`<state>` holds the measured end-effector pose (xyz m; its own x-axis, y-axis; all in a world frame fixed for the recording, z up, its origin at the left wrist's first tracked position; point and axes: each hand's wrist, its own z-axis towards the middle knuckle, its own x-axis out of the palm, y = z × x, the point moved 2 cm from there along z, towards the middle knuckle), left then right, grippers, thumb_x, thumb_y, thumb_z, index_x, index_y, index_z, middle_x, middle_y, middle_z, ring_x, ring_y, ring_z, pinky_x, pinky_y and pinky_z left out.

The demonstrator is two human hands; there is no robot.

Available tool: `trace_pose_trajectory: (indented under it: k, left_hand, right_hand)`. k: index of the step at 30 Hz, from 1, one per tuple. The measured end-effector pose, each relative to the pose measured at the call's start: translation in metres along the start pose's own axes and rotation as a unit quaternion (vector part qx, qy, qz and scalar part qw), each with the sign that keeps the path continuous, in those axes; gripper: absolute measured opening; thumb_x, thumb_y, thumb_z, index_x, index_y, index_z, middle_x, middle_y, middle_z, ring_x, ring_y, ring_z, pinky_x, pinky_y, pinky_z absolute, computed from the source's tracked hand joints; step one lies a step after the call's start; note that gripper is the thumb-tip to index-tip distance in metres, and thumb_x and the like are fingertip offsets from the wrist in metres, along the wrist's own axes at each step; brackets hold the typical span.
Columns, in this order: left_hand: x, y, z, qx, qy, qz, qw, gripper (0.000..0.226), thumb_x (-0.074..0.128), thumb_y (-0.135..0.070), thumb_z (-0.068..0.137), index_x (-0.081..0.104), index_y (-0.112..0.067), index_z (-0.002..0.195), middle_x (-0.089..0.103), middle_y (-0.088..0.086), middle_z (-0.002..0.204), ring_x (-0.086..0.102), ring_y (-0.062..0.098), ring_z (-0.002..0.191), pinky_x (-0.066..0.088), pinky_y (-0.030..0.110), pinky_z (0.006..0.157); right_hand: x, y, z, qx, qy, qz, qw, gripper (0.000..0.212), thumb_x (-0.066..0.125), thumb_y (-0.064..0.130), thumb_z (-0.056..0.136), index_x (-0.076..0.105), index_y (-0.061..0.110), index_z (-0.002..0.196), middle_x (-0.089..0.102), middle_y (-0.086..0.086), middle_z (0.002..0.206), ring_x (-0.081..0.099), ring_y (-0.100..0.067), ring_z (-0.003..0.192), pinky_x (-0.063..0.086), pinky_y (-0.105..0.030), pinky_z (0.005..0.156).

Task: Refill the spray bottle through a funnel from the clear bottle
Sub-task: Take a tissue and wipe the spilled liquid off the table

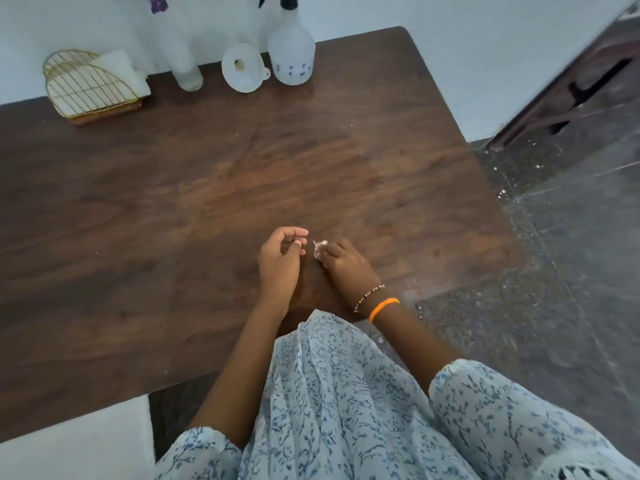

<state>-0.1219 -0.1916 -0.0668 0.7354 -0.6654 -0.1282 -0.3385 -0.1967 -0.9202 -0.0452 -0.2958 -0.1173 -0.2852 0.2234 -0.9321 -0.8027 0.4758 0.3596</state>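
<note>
We saw a person in a loose, pale blue-white garment of thin fabric (339,393), printed all over with small dark blue twig-and-leaf sprigs — the cloth fell in soft folds down the front. Its short sleeves (491,403) ended above the elbows, leaving both forearms bare. The right wrist carried two bands — a plain bright orange bracelet (383,309) and, just beside it, a thin beaded bracelet of dark and gold beads (369,297).

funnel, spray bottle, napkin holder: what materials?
Funnel: white translucent plastic, matte, likely. Spray bottle: frosted white plastic or glass, small blue flower prints; cannot tell which. Napkin holder: thin gold-coloured metal wire grid, apparently on a wooden base.
</note>
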Motion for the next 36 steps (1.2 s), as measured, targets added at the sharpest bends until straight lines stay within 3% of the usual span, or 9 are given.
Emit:
trace_pose_trajectory:
  k: [3, 7, 10, 13, 16, 20, 25, 28, 36]
  left_hand:
    - [0.006, 0.002, -0.007, -0.002, 0.025, 0.002, 1.0, 0.026, 0.05, 0.002, 0.088, 0.065, -0.019, 0.085, 0.063, -0.002, 0.081, 0.056, 0.006, 0.069, 0.047, 0.02, 0.071]
    - [0.028, 0.0, -0.019, -0.006, 0.077, 0.006, 0.997, 0.028, 0.049, 0.002, 0.088, 0.064, -0.02, 0.082, 0.061, -0.003, 0.08, 0.055, 0.006, 0.069, 0.045, 0.019, 0.067]
    - [0.043, -0.003, -0.028, -0.006, 0.121, 0.024, 0.992, 0.027, 0.05, 0.0, 0.089, 0.064, -0.022, 0.08, 0.062, -0.003, 0.079, 0.056, 0.008, 0.07, 0.048, 0.022, 0.07]
    - [0.056, -0.013, -0.032, 0.006, 0.161, 0.041, 0.986, 0.024, 0.051, -0.003, 0.089, 0.064, -0.021, 0.081, 0.063, -0.002, 0.08, 0.056, 0.008, 0.07, 0.047, 0.019, 0.068]
    - [0.074, -0.026, -0.03, 0.02, 0.194, 0.048, 0.98, 0.022, 0.052, -0.005, 0.09, 0.064, -0.021, 0.083, 0.063, -0.003, 0.083, 0.057, 0.008, 0.073, 0.045, 0.015, 0.066]
    - [0.11, -0.043, -0.027, 0.036, 0.223, 0.057, 0.972, 0.023, 0.053, -0.005, 0.09, 0.063, -0.022, 0.08, 0.062, -0.007, 0.083, 0.056, 0.01, 0.074, 0.046, 0.02, 0.071]
    - [0.178, -0.06, -0.019, 0.053, 0.273, 0.085, 0.957, 0.025, 0.051, -0.004, 0.09, 0.063, -0.024, 0.08, 0.061, -0.005, 0.085, 0.056, 0.012, 0.076, 0.049, 0.029, 0.078]
    - [0.238, -0.074, -0.009, 0.069, 0.292, 0.091, 0.95, 0.027, 0.05, -0.002, 0.09, 0.063, -0.024, 0.081, 0.06, -0.005, 0.084, 0.056, 0.01, 0.073, 0.05, 0.03, 0.08]
    - [0.42, -0.104, 0.031, 0.047, 0.304, 0.09, 0.947, 0.025, 0.05, -0.004, 0.092, 0.065, -0.022, 0.083, 0.066, -0.006, 0.091, 0.061, 0.007, 0.079, 0.051, 0.018, 0.075]
  right_hand:
    - [-0.02, -0.005, -0.02, 0.034, -0.021, -0.018, 0.999, 0.026, 0.045, 0.022, 0.077, 0.067, 0.011, 0.068, 0.063, -0.005, 0.072, 0.058, -0.024, 0.071, 0.048, -0.026, 0.049]
    - [-0.034, -0.031, -0.034, 0.251, -0.068, 0.097, 0.961, 0.019, 0.056, -0.002, 0.075, 0.069, 0.006, 0.087, 0.066, -0.015, 0.096, 0.061, -0.035, 0.092, 0.05, -0.04, 0.073]
    - [-0.054, -0.041, -0.043, 0.349, -0.149, 0.222, 0.898, 0.03, 0.059, -0.009, 0.075, 0.072, 0.008, 0.097, 0.069, -0.011, 0.098, 0.063, -0.026, 0.091, 0.048, -0.026, 0.086]
    - [-0.077, -0.051, -0.049, 0.371, -0.147, 0.241, 0.885, 0.02, 0.063, -0.003, 0.079, 0.073, 0.006, 0.093, 0.064, -0.007, 0.085, 0.055, -0.016, 0.076, 0.037, -0.004, 0.066]
    - [-0.091, -0.069, -0.052, 0.385, -0.178, 0.316, 0.849, 0.023, 0.058, -0.008, 0.08, 0.072, 0.002, 0.095, 0.07, -0.015, 0.096, 0.062, -0.019, 0.084, 0.05, -0.021, 0.075]
    - [-0.11, -0.093, -0.057, 0.379, -0.206, 0.406, 0.805, 0.033, 0.056, -0.015, 0.08, 0.064, -0.004, 0.11, 0.065, -0.013, 0.109, 0.059, -0.014, 0.091, 0.048, -0.011, 0.074]
    - [-0.145, -0.15, -0.06, 0.376, -0.261, 0.443, 0.771, 0.029, 0.067, -0.005, 0.077, 0.066, 0.003, 0.106, 0.067, -0.004, 0.092, 0.059, 0.009, 0.068, 0.048, -0.01, 0.074]
    - [-0.163, -0.204, -0.054, 0.384, -0.27, 0.502, 0.726, 0.017, 0.066, -0.005, 0.079, 0.069, 0.011, 0.085, 0.068, -0.008, 0.081, 0.062, -0.009, 0.072, 0.052, -0.029, 0.083]
    - [-0.193, -0.373, -0.039, 0.46, -0.245, 0.436, 0.733, 0.01, 0.074, 0.01, 0.074, 0.064, 0.008, 0.074, 0.062, -0.007, 0.067, 0.056, -0.01, 0.059, 0.046, -0.027, 0.059]
